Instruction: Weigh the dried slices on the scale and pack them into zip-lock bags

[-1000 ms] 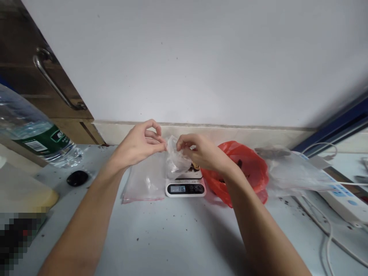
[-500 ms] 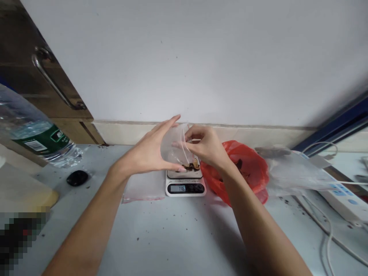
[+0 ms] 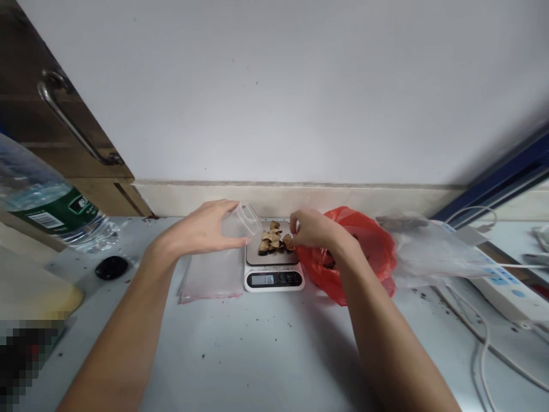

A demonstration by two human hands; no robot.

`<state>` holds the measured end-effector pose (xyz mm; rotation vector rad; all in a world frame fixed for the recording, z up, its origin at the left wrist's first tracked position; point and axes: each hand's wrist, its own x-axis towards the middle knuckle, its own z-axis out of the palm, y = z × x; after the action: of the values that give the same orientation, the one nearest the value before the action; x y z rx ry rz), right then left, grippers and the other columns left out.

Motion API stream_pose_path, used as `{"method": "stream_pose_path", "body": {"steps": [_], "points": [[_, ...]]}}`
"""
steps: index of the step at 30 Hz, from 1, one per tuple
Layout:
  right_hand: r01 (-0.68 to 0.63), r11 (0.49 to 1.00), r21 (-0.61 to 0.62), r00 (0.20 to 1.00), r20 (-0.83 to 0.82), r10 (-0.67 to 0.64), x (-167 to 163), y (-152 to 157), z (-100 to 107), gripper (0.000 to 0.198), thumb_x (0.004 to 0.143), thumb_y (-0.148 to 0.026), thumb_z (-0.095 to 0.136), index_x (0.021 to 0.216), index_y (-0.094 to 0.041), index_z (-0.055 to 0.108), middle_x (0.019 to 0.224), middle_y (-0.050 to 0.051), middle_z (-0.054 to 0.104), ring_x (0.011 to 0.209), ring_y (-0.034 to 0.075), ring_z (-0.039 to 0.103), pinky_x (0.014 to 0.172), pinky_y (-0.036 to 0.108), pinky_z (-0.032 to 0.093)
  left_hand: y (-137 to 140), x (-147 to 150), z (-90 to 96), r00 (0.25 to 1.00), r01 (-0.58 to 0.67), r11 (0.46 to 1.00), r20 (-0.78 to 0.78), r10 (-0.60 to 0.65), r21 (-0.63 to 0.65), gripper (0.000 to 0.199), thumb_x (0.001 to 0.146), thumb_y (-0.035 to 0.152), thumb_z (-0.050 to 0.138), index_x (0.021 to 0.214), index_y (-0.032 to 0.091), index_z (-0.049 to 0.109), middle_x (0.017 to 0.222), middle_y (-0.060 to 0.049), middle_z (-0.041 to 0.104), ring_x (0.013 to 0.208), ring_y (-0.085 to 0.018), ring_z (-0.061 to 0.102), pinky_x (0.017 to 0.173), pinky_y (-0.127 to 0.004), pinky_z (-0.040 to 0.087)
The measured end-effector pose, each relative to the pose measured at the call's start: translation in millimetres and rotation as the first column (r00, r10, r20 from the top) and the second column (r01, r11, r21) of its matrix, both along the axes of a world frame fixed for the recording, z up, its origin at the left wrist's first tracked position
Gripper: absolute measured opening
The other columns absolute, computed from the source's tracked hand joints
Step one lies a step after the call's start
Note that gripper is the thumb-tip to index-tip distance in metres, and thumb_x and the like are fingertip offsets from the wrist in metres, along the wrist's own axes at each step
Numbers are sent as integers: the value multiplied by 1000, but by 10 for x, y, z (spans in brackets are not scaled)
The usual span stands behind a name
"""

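My left hand point(image 3: 206, 229) is wrapped round a clear zip bag point(image 3: 249, 220), its mouth spread and facing the scale. Between my hands stands a white digital kitchen scale point(image 3: 274, 280), its display reading about 116, with any decimal point unclear. Dried brown-edged slices point(image 3: 272, 239) lie heaped on its plate. At the plate's right edge, my right hand point(image 3: 311, 228) has its fingers curled in beside the slices; what they hold, if anything, is hidden. A red plastic bag point(image 3: 364, 234) with dark pieces inside sits under and beyond the right wrist.
Flat clear bags point(image 3: 210, 274) lie left of the scale. More plastic bags point(image 3: 433, 249) and a white power strip point(image 3: 510, 292) with cables are at right. On the left are a water bottle point(image 3: 55, 212) and a black oval object point(image 3: 111, 267). A wall stands behind.
My left hand has drawn the zip bag leftward off the scale, uncovering the slices. My right hand has let go of the bag's mouth and moved down toward the plate's right edge.
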<state>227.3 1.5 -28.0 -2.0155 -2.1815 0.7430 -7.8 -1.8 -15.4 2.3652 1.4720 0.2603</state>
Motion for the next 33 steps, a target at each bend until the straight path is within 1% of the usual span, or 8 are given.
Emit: {"method": "stream_pose_path", "body": {"steps": [4,9,14,16,20,24,27,33], "points": [[2,1000,-26,1000,-8,-2,-33,-8,7,28,69,-2,69,63,-23,51,70,5,67,62,19,65,53,27,45,-3,22,-2,1000,-3,1000,-14,3,-27,67,75,65,62,126,21,62,136,-12,67,124,-35,61,105,-41,47],[-2,999,-55,1000,-25,0,-6,0,20,26,65,3,63,72,-22,59,69,2,69,58,16,65,50,24,45,-1,20,-1,1000,6,1000,-14,-7,-7,63,75,65,61,120,21,64,133,-12,68,121,-35,62,103,-40,48],[24,997,-70,999,-37,-26,33,7,33,28,66,4,62,76,-21,58,69,1,69,52,13,59,47,23,42,-3,8,12,1000,9,1000,-3,-9,-10,55,77,64,59,111,21,64,125,-11,71,115,-34,64,97,-39,49],[39,997,-71,998,-43,-43,59,2,45,28,67,4,61,79,-22,58,70,0,70,51,13,59,46,23,43,-2,0,15,1000,6,1000,-3,-6,-7,56,77,66,59,110,22,63,125,-11,71,115,-34,64,97,-39,49],[80,997,-24,996,-42,-81,120,-27,102,27,69,-1,67,85,-23,59,80,2,74,58,15,63,47,23,44,-9,-10,21,1000,-6,1000,-4,6,-8,56,76,65,60,112,21,63,128,-11,70,118,-33,63,98,-39,48],[113,994,4,992,-52,-113,171,-64,172,26,72,-5,70,86,-24,57,86,2,76,65,16,66,53,23,48,-21,-9,33,1000,-4,1000,-9,4,-14,57,76,65,59,113,21,64,129,-12,70,118,-33,64,99,-39,49],[101,995,17,994,-50,-100,195,-70,197,28,73,-3,67,85,-24,55,85,1,75,68,16,67,57,24,50,-23,-10,39,1000,10,1000,-3,-10,-12,60,76,64,60,116,20,64,131,-12,69,119,-33,64,101,-39,48],[89,996,25,995,-52,-88,188,-87,231,28,75,-3,68,85,-24,53,87,1,74,71,15,66,58,23,48,-24,-19,38,999,39,997,6,-38,-65,60,76,67,59,114,21,64,122,-10,72,112,-33,66,95,-37,49]]}}
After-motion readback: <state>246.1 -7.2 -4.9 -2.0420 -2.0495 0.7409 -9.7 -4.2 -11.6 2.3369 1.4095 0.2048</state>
